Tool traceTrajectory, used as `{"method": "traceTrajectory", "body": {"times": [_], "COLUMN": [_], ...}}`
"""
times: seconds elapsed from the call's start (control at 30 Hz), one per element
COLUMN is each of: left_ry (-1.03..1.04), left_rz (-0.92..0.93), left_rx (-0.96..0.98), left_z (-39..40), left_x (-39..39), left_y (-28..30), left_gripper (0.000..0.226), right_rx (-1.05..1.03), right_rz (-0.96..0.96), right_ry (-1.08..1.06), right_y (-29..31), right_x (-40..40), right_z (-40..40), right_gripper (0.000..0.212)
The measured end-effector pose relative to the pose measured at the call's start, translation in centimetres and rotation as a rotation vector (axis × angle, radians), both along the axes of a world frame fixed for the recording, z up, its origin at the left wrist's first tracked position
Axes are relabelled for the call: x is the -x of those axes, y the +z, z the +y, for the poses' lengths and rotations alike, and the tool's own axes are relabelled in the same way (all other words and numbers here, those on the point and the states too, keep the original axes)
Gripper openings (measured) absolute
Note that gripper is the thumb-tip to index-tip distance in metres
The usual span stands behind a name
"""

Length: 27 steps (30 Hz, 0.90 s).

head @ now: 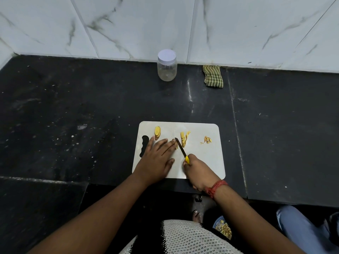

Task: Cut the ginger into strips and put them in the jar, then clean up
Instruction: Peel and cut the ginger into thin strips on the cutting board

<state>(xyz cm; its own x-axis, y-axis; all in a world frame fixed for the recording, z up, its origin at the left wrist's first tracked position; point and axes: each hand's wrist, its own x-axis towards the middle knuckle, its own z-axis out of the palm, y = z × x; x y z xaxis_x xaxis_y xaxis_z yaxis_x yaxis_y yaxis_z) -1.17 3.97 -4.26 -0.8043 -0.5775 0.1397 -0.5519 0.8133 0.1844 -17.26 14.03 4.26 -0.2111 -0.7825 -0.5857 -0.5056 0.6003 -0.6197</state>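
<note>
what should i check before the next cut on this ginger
1. Knife gripped firmly: ok, right hand is curled round the yellow handle.
2. Ginger piece pinned down: ok, left hand lies flat with fingertips on it.
3. Fingertips away from the blade: not ok, they sit right beside it.
4. Board fully on the counter: ok, though its near edge is close to the counter's front.
5. Cut strips out of the blade's path: ok, they lie on the far side of the blade.
6. Jar ready for strips: not ok, its lid is on and it stands far back by the wall.
</note>
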Motion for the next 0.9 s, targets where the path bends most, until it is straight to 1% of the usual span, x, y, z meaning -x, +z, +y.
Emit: {"method": "traceTrajectory", "body": {"times": [0.17, 0.33, 0.5, 0.67, 0.73, 0.83, 0.9], "left_ry": [-0.005, -0.014, -0.003, -0.003, -0.001, 0.002, 0.003], "left_rz": [0.024, 0.053, 0.053, 0.042, 0.034, 0.027, 0.028], "left_rx": [-0.009, 0.007, 0.024, 0.044, 0.038, 0.032, 0.019], "left_z": [-0.1, -0.1, 0.0, 0.0, 0.0, 0.0, 0.0], "left_x": [0.0, 0.1, 0.2, 0.2, 0.2, 0.2, 0.2], "left_y": [0.0, -0.1, -0.1, 0.0, 0.0, 0.0, 0.0], "left_gripper": [0.053, 0.052, 0.051, 0.051, 0.051, 0.051, 0.051], "right_rx": [0.011, 0.021, -0.017, -0.070, -0.085, -0.132, -0.137], "right_rz": [0.062, 0.132, 0.140, 0.209, 0.250, 0.234, 0.256], "right_ry": [0.050, 0.133, 0.149, 0.208, 0.228, 0.194, 0.222], "right_y": [-0.3, -0.8, -0.9, -1.6, -1.5, -1.2, -1.1], "right_x": [-0.3, -0.8, -0.9, -1.2, -1.2, -1.3, -1.3], "right_z": [0.0, -0.6, -0.4, 1.0, 1.3, 1.9, 2.4], "right_gripper": [0.017, 0.006, 0.004, 0.011, 0.007, 0.022, 0.023]}}
